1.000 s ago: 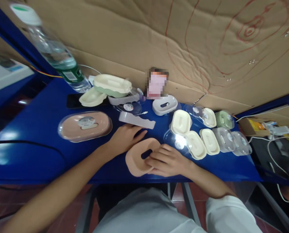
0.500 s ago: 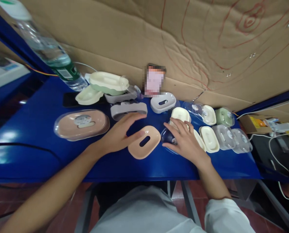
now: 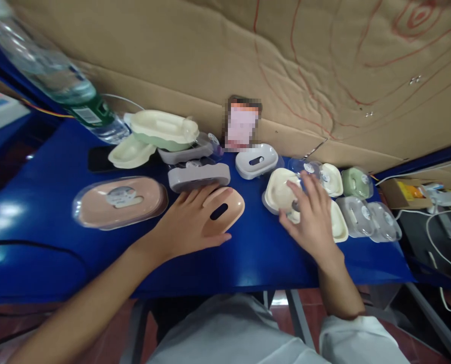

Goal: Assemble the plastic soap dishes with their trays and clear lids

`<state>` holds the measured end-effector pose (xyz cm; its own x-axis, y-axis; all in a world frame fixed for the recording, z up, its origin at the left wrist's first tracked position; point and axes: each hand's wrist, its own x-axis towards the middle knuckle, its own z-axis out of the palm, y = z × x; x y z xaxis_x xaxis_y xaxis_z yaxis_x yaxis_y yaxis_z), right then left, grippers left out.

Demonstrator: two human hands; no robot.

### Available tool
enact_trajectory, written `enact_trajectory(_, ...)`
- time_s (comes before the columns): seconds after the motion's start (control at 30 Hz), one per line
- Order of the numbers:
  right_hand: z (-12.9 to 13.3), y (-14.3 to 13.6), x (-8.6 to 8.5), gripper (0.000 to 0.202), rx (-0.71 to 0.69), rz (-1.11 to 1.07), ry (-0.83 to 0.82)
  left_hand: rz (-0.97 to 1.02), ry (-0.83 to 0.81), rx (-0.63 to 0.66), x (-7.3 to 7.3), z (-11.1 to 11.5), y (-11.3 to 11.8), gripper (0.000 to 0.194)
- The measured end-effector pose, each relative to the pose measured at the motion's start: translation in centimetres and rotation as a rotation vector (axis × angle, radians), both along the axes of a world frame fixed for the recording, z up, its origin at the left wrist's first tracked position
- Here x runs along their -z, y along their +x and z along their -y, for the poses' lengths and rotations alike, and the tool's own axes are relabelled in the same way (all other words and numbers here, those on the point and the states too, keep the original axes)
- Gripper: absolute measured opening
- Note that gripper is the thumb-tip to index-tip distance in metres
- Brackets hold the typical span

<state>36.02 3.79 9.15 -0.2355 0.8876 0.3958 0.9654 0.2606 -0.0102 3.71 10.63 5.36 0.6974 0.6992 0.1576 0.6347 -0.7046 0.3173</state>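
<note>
A peach oval dish with a dark slot sits in front of a grey wavy-edged piece. My left hand is round its left side, with the fingers at the far edge and the thumb at the near edge. Over the cream dishes on the right, my right hand has its fingers spread and nothing gripped. Its fingertips are beside a cream rounded dish; whether they touch it is unclear. Another cream dish is partly hidden behind this hand. The grey wavy-edged piece lies just beyond my left fingers.
A peach container with a clear cover is at the left. Behind are a water bottle, stacked cream and green dishes, a blurred phone and a white slotted dish. Grey and green containers stand at the right.
The peach dish has moved slightly away from me, and my left hand has come round it. My right hand has shifted right. The cream dish and clear cover near it have changed position.
</note>
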Motion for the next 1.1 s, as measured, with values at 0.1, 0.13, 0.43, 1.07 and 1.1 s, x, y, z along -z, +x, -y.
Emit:
enact_trajectory(0.1, -1.3, 2.0, 0.5, 0.057, 0.087, 0.016, 0.085, -0.024, -0.004, -0.032, 0.3, 0.2, 0.3, 0.102)
enact_trajectory(0.13, -1.6, 2.5, 0.7, 0.051, 0.099, 0.027, 0.088, -0.023, -0.012, -0.019, 0.4, 0.3, 0.5, 0.099)
enact_trajectory(0.43, -2.3, 0.1, 2.5, 0.029, 0.033, 0.002, -0.015, 0.037, -0.014, -0.102, 1.5, 0.0, 0.4, 0.099)
enact_trajectory(1.07, -0.1, -3.8, 1.9, 0.02, -0.436, -0.245, 0.087, 0.441, -0.402, 0.117, 1.4, -2.9, -2.0, 0.113)
enact_trajectory(1.1, 0.1, -3.9, 1.7, 0.021, -0.463, -0.242, 0.062, 0.446, -0.406, 0.094, 1.1, -3.1, -2.3, 0.108)
